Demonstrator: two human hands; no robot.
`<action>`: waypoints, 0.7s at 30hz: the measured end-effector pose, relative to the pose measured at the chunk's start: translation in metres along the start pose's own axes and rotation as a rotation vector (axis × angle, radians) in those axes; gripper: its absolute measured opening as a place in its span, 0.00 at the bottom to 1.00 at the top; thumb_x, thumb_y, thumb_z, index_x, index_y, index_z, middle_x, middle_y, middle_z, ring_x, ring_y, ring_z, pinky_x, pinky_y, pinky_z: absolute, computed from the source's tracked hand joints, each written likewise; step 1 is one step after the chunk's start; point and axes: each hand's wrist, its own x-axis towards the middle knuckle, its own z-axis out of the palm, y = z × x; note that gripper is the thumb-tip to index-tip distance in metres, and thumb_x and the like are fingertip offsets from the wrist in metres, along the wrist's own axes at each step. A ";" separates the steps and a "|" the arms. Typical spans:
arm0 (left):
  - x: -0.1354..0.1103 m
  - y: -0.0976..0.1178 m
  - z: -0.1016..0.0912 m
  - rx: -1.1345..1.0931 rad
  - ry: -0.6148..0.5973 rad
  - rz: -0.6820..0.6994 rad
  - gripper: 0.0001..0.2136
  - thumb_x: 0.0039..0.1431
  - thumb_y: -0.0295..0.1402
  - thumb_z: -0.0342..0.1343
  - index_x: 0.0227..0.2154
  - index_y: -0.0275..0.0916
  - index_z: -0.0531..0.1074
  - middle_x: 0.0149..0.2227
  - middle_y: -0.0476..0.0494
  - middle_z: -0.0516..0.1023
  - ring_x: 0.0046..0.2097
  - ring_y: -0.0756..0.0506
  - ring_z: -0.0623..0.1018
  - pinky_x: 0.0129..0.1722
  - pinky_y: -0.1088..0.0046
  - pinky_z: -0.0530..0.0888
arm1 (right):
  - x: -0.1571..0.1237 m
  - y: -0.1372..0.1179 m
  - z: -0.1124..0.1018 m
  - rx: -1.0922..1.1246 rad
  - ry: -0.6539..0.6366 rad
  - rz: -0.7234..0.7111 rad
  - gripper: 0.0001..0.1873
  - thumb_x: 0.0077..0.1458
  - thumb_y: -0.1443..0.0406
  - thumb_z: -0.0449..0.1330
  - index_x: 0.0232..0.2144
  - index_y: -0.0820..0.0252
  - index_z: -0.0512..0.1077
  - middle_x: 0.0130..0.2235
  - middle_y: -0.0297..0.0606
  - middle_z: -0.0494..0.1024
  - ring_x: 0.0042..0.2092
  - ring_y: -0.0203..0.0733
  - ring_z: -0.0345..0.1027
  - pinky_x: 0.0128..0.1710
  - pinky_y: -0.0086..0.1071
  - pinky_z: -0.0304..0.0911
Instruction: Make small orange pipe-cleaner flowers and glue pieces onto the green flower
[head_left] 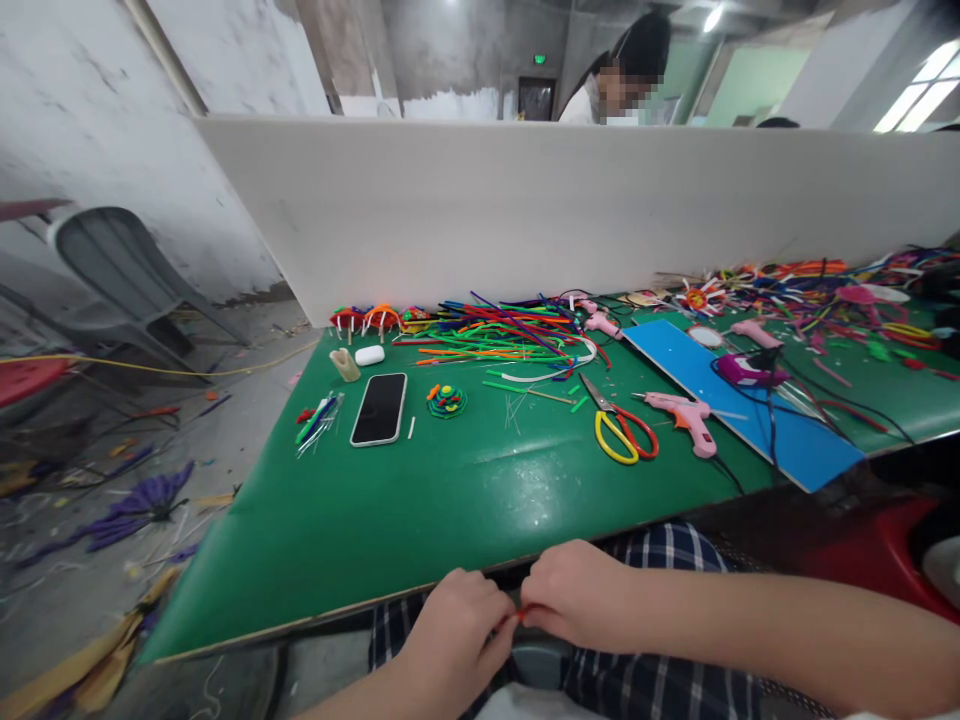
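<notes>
Just past the table's front edge, above the lap, my left hand and my right hand meet with fingers pinched. Between their fingertips shows a bit of red pipe cleaner; most of it is hidden by the fingers. On the green table beyond lie scissors with one yellow and one red handle, and a pink glue gun. A round green coiled pipe-cleaner piece with orange and yellow bits lies near the phone.
Loose coloured pipe cleaners are heaped along the white partition. A blue board lies at the right, with a purple object and black cords on it. A white case sits at the left. Behind the partition a person bends down.
</notes>
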 end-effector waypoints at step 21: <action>0.025 0.015 -0.055 -0.843 0.012 -0.311 0.10 0.49 0.37 0.56 0.26 0.33 0.73 0.24 0.49 0.74 0.27 0.52 0.70 0.30 0.77 0.67 | 0.012 0.013 -0.048 -0.394 0.633 -0.290 0.08 0.56 0.71 0.50 0.30 0.62 0.69 0.24 0.32 0.72 0.30 0.34 0.63 0.47 0.36 0.56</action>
